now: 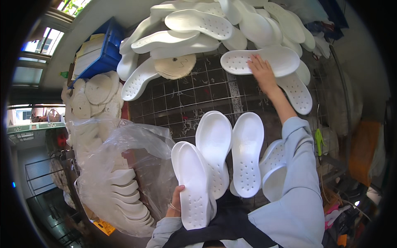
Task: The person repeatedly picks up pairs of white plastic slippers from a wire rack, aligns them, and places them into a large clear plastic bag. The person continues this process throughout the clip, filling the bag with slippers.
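Note:
At the lower middle, my left hand is closed on the side of a small stack of white shoe soles, which tilts against my dark apron. Most of its fingers are hidden beneath the stack. Reaching far to the right, my right hand lies with fingers outstretched on top of another white sole at the edge of the heap. Between my arms, close to me, are more soles: an overlapping group beside the held stack and an upright-lying one to its right.
A heap of white soles covers the far side of the wire-grid table. Round off-white pads pile up on the left near a blue bin. Clear plastic sheeting drapes over stacked soles. Green-handled snippers hang at right.

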A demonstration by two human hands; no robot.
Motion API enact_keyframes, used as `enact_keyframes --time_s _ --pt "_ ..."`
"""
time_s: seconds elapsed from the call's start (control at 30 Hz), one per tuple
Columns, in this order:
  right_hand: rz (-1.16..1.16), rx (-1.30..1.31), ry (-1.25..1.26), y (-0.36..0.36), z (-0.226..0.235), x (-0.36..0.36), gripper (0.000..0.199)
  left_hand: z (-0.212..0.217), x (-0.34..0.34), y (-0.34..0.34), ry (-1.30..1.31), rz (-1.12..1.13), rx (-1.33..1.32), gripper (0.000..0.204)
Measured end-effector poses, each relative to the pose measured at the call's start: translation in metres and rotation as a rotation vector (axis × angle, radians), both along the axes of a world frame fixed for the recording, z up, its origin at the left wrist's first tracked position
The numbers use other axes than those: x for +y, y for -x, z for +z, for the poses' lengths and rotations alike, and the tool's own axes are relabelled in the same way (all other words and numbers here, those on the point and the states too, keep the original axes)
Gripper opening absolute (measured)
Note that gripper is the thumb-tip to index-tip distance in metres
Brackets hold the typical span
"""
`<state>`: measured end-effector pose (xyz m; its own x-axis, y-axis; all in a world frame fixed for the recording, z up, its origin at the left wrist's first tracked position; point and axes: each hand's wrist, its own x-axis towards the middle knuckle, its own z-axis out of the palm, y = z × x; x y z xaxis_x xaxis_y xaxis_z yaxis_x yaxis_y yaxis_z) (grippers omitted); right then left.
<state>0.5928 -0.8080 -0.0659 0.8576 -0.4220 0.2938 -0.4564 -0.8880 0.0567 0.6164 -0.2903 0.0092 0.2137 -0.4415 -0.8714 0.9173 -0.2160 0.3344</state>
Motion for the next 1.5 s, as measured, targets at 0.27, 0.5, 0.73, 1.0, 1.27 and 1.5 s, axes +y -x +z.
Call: enact_keyframes --time_s 0.27,0.5,0.73,1.0,1.27,1.5 --pt "0.675 -0.361 -0.55 -0.004 0.121 0.115 0.043 -0.017 -0.046 -0.039 0.165 0.14 0.093 0.069" --pt "0.163 -0.444 -0.056 -0.19 0.034 -0.021 0.063 0.002 -0.014 -0.027 0.092 0.238 0.088 0.068" --pt "0.255 -0.616 -1.129 -0.132 0.069 0.122 0.027 0.009 0.051 -0.051 0.153 0.364 -0.106 0.068" --pt "-0.059 -0.011 -2.051 0.07 0.03 0.456 0.049 -0.025 0.138 -0.093 -0.442 -0.586 -0.988 0.072" --pt "0.726 -0.267 -1.07 0.068 0.052 0.44 0.07 -0.049 0.182 -0.028 0.035 0.22 -0.853 0.063" --pt "-0.072 0.099 -1.968 0.062 0.056 0.455 0.075 -0.04 0.183 0.036 0.298 0.227 -0.605 0.087"
